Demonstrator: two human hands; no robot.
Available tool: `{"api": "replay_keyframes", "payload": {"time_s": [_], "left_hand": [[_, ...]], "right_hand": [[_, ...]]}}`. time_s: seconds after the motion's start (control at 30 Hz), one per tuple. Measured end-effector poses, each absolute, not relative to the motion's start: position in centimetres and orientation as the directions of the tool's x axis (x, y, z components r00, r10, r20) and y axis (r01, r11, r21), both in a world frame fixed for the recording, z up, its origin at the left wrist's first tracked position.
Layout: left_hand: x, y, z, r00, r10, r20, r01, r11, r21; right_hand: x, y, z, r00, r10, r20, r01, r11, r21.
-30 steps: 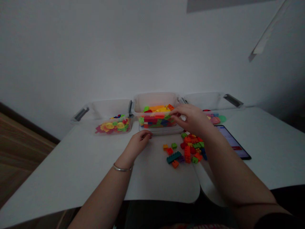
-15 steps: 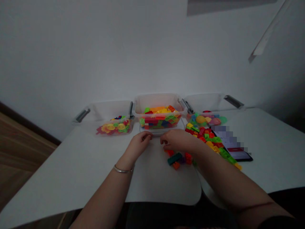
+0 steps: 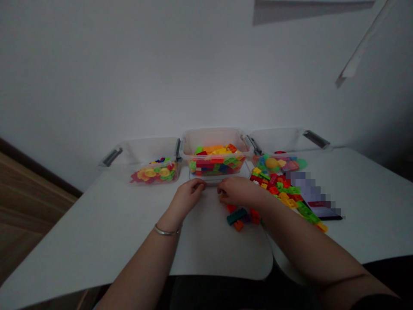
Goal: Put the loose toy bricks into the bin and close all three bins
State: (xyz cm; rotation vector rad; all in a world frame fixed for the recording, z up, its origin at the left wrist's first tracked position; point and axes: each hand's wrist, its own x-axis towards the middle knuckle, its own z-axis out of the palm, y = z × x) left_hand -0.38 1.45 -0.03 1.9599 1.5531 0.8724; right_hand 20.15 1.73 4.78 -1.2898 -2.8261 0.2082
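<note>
My left hand (image 3: 189, 193) rests on the white table in front of the middle box, its fingers curled together; what they hold, if anything, is hidden. To its right, my right hand (image 3: 237, 190) is closed with the fingers bent down. A bit of yellow-orange block (image 3: 222, 196) shows at its fingertips. Just below that hand lie loose toy blocks, among them a dark green block (image 3: 237, 216) and an orange block (image 3: 238, 225). The clear middle box (image 3: 214, 134), full of colourful building blocks, stands beyond both hands.
A clear box (image 3: 145, 148) with flower-like pieces stands left, another clear box (image 3: 277, 140) with round coloured pieces right. A long pile of blocks (image 3: 285, 196) lies beside a phone-like device (image 3: 318, 200). The wall (image 3: 206, 64) rises behind the white table (image 3: 129, 232).
My right hand has shifted slightly, and a yellow-orange bit now shows at its fingertips. My left hand stays nearly still.
</note>
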Motion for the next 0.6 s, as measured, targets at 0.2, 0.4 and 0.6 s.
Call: {"api": "replay_keyframes", "payload": {"time_s": [0.2,0.4,0.6], "left_hand": [[-0.3,1.4,0.1,0.167,0.968,0.185,0.652,-0.249,0.716],[-0.3,1.4,0.1,0.181,0.966,0.186,0.645,-0.259,0.719],[-0.3,1.2,0.1,0.164,0.972,0.169,0.647,-0.236,0.725]], "right_hand": [[20.3,2.5,3.9,-0.674,0.736,-0.06,0.732,0.656,-0.184],[20.7,2.9,5.1,-0.744,0.669,-0.011,0.63,0.696,-0.345],[22.7,3.4,7.4,-0.59,0.64,0.493,0.399,0.762,-0.511]]}}
